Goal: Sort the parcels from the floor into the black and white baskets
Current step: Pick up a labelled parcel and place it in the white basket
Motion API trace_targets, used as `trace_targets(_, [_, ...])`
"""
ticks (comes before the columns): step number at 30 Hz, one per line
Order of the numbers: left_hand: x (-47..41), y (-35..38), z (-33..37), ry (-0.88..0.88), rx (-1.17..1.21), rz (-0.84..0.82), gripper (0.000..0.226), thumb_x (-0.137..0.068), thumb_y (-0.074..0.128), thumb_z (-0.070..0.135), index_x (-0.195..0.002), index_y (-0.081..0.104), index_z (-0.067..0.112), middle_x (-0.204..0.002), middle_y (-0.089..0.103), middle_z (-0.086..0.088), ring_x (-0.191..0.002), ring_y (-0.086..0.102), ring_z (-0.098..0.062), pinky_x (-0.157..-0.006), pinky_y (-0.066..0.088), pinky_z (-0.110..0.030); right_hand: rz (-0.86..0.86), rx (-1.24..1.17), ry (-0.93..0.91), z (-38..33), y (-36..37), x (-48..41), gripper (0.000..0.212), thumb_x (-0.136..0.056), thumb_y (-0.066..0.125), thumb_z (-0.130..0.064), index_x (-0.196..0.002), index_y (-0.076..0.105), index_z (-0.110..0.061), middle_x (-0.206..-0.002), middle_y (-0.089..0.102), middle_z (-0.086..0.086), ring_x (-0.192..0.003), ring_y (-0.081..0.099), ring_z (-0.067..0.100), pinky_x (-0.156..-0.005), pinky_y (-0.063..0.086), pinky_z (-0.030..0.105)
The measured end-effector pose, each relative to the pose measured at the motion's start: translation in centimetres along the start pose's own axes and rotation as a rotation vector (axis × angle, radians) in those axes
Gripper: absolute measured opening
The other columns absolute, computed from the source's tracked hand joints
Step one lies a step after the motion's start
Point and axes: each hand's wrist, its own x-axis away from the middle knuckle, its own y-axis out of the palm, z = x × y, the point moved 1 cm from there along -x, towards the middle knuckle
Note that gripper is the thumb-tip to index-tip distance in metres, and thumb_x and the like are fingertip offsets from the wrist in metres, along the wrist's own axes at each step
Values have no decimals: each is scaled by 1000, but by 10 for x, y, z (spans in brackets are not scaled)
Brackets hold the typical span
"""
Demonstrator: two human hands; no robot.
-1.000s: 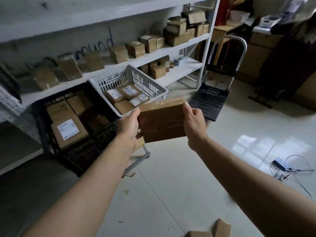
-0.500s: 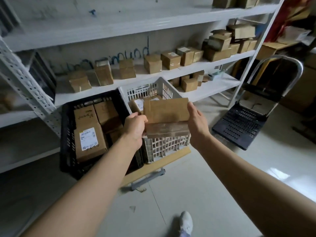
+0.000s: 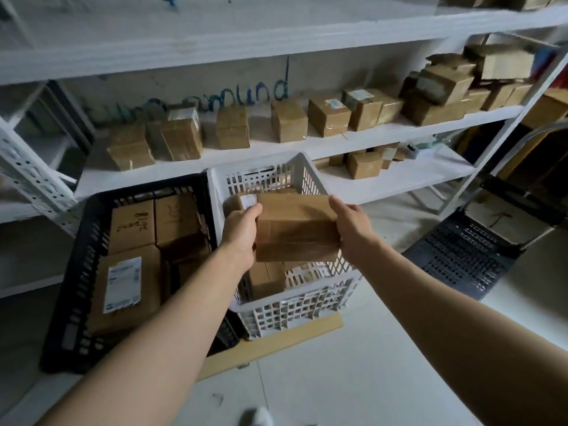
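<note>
I hold a brown cardboard parcel (image 3: pixel 296 227) between both hands, right over the open top of the white basket (image 3: pixel 295 305). My left hand (image 3: pixel 241 230) grips its left end and my right hand (image 3: pixel 352 227) grips its right end. Other brown parcels lie inside the white basket beneath it, mostly hidden by the held one. To the left stands the black basket (image 3: pixel 73 290), holding several parcels, one with a white label (image 3: pixel 123 284).
Both baskets rest on a low cart with a wooden deck (image 3: pixel 276 342) in front of white metal shelves (image 3: pixel 307 142) loaded with several boxes. A black platform trolley (image 3: pixel 464 259) stands at the right. My shoe (image 3: pixel 256 418) shows on the pale floor.
I have stepped closer to the baskets, and the parcel has moved from in front of the white basket to directly above its opening, lower than before. Both hands keep their grip.
</note>
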Motion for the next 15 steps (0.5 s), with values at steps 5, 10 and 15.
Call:
trace_targets(5, [-46, 9, 1, -28, -94, -41, 26, -77, 43, -12, -83, 62, 6, -81, 55, -11, -75, 52, -20, -62, 46, -29, -29, 174, -4, -6, 8, -46, 36, -77, 48, -1, -109, 61, -11, -91, 59, 9, -86, 56, 25, -67, 48, 31])
trace_targets(10, [-90, 20, 5, -56, -11, -14, 47, -84, 41, -11, -124, 58, 6, -117, 63, -17, -90, 64, -19, -66, 49, -24, 40, 181, 81, -12, 20, -85, 8, -78, 50, -6, -81, 54, -12, -73, 48, 6, -69, 47, 18, -67, 41, 29])
trace_targets(15, [-120, 32, -4, -165, 1, 2, 25, -93, 53, 7, -117, 59, 6, -104, 68, -11, -85, 67, -23, -72, 57, -39, 75, 155, 125, 3, 30, -120, 41, -80, 59, -27, -115, 60, -5, -102, 65, 14, -97, 64, 31, -88, 53, 42])
